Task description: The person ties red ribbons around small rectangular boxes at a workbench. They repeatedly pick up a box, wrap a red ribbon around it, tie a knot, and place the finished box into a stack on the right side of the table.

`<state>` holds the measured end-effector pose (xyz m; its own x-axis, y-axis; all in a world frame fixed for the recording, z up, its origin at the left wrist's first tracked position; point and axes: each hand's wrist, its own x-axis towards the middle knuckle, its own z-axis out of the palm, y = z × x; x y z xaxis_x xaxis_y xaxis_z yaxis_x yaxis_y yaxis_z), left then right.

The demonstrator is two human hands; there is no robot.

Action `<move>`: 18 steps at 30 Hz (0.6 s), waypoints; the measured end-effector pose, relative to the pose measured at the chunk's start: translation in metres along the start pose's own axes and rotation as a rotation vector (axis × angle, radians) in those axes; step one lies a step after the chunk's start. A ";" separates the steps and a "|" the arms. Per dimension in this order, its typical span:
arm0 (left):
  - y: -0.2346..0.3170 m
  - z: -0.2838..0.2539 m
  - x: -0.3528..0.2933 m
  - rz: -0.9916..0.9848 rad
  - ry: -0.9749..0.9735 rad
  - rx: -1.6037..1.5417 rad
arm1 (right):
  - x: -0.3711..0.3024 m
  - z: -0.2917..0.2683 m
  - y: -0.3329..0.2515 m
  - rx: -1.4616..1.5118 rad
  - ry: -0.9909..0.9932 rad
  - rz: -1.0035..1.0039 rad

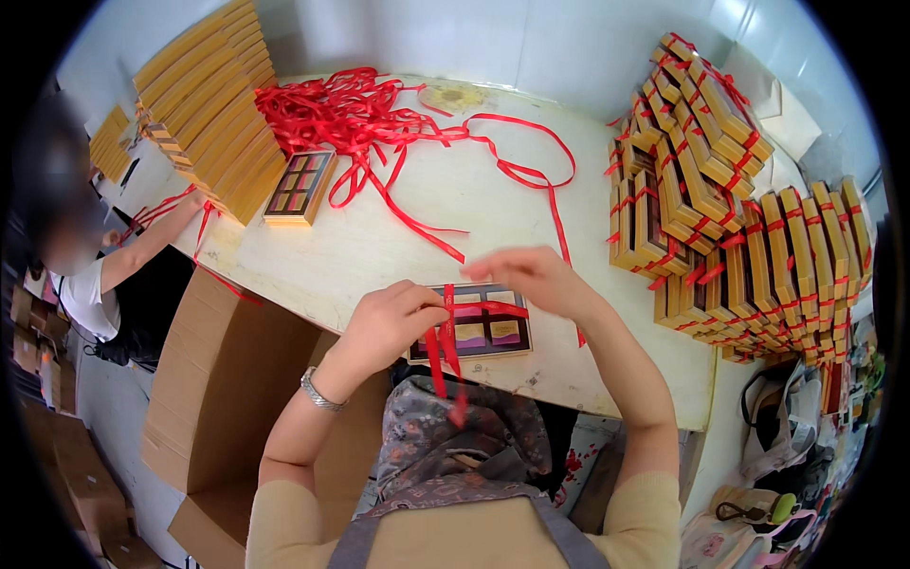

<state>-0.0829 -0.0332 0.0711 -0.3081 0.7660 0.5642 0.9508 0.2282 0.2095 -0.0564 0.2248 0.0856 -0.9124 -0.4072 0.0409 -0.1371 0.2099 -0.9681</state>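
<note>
A flat gift box [518, 357] with a gold rim and a window over several small coloured packets lies at the table's front edge before me. Red ribbon [449, 322] crosses it both ways, and loose tails hang over its near side. At the box's left side my left hand [384, 327] is closed, its thumb and forefinger pinching the ribbon near the crossing. Over the box's far right corner my right hand [538, 277] hovers with its fingers stretched out leftward and somewhat blurred. I see no ribbon held in it.
A heap of red ribbons [332, 119] lies at the back. Left of it rise tall stacks of gold boxes [204, 104], with another windowed box [300, 188] beside them. Ribbon-tied boxes [701, 142] are piled at right. An open carton [213, 379] stands below; a person [85, 275] works at far left.
</note>
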 end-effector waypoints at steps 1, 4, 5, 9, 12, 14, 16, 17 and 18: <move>0.000 0.003 -0.003 0.066 0.086 0.101 | 0.014 0.001 0.005 0.003 -0.061 0.058; -0.003 0.014 -0.007 0.156 0.281 0.219 | 0.040 0.019 0.021 0.041 -0.299 0.126; -0.005 0.017 -0.010 0.151 0.303 0.220 | 0.043 0.024 0.024 0.061 -0.396 0.140; -0.007 0.021 -0.024 0.094 0.341 0.174 | 0.039 0.013 0.016 -0.402 -0.347 0.181; -0.012 0.021 -0.036 -0.057 0.286 0.035 | 0.022 -0.012 0.036 -0.779 -0.022 -0.087; -0.013 0.025 -0.037 -0.292 0.322 -0.269 | 0.027 -0.023 0.039 -0.881 0.098 -0.007; -0.013 0.030 -0.032 -0.631 0.441 -0.765 | 0.031 -0.020 0.043 -0.772 0.185 -0.009; -0.024 0.033 -0.031 -0.567 0.380 -0.913 | 0.033 -0.010 0.048 -0.612 0.209 -0.042; -0.026 0.036 -0.033 -0.610 0.354 -0.937 | 0.034 0.000 0.050 -0.451 0.232 -0.074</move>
<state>-0.0968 -0.0425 0.0182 -0.8367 0.4392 0.3272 0.2933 -0.1452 0.9449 -0.0940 0.2216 0.0384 -0.9486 -0.2378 0.2087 -0.3103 0.5713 -0.7598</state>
